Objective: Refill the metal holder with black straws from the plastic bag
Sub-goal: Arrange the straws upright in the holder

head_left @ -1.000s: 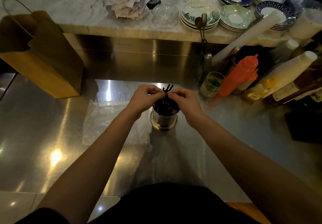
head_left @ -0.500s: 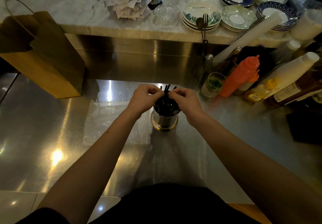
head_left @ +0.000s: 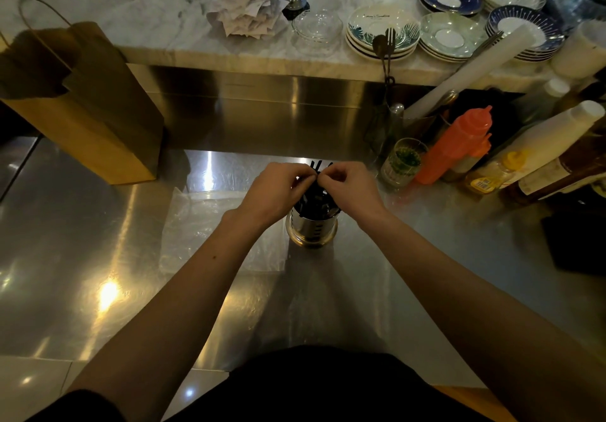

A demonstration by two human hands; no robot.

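**Both hands pinched straws above the holder**

The clear, crinkled plastic bag [head_left: 210,228] lay flat on the steel counter [head_left: 82,241]. The left hand [head_left: 278,192] and right hand [head_left: 352,188], fingers curled, met over the cylindrical metal holder [head_left: 311,229] mid-counter, pinching the upright black straws [head_left: 316,167], tips pointing up.
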